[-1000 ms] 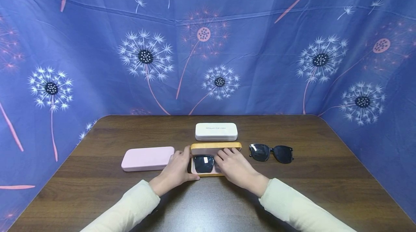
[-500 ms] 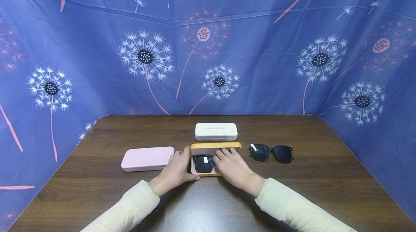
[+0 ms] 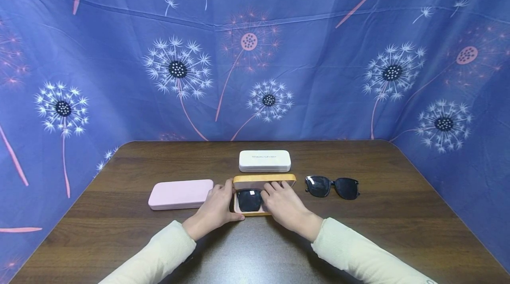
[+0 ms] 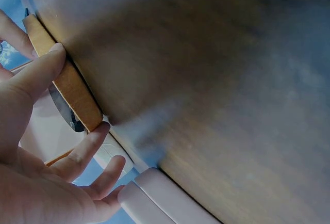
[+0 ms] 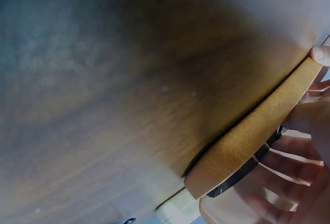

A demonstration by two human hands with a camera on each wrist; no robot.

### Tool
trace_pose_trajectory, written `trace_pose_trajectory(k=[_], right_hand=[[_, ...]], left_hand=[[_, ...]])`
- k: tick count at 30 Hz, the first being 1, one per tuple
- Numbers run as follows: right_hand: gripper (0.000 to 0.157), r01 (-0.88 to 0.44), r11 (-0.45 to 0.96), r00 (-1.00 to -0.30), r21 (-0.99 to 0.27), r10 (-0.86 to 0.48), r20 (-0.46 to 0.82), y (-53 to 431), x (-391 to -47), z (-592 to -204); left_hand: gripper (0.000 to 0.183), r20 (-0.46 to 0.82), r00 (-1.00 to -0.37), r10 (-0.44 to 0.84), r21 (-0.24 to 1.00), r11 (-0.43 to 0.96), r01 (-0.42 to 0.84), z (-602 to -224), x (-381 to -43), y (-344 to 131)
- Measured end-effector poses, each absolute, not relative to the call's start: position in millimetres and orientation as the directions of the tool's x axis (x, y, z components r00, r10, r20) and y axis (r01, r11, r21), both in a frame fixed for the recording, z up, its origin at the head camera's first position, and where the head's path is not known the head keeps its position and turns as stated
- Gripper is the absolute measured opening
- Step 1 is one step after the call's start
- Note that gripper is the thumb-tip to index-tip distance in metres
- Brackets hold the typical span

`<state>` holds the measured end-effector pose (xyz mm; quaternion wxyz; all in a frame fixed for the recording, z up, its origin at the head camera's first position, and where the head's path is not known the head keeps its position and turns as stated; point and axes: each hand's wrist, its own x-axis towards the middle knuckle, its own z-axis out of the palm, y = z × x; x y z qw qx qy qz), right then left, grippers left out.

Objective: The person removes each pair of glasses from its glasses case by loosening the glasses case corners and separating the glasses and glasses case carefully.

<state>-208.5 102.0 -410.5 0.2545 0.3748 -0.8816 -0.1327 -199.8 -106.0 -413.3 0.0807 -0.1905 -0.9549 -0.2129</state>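
An orange glasses case (image 3: 255, 214) with a pale pink lining lies on the table with its lid (image 3: 264, 178) raised. Inside it sits a pair of black sunglasses (image 3: 249, 201), one dark lens bearing a small white sticker. My left hand (image 3: 217, 202) grips the case's left end, thumb on the front wall, as the left wrist view also shows. With its fingers reaching into the case, my right hand (image 3: 284, 202) holds the right part of the sunglasses and hides it. In the right wrist view, the black frame (image 5: 240, 175) shows behind the orange front wall (image 5: 247, 139).
A closed pink glasses case (image 3: 179, 194) lies to the left, close to my left hand. Behind the orange case is a white glasses case (image 3: 264, 161). Other black sunglasses (image 3: 345, 188) rest on the wooden table (image 3: 382, 235) at right. A blue dandelion-print cloth (image 3: 318, 76) hangs behind.
My right hand has shifted slightly left at the case, and the sunglasses' visible lens has tilted a little. My left hand has stayed in place on the case.
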Motion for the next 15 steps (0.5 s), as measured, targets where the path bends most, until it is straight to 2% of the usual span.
trace_pose_trajectory(k=[15], right_hand=[[0.014, -0.580, 0.686, -0.570, 0.439, -0.727, 0.382, 102.9, -205.8, -407.7]], left_hand=[[0.089, 0.220, -0.921, 0.321, 0.378, 0.843, 0.384, -411.8, -198.5, -104.7]])
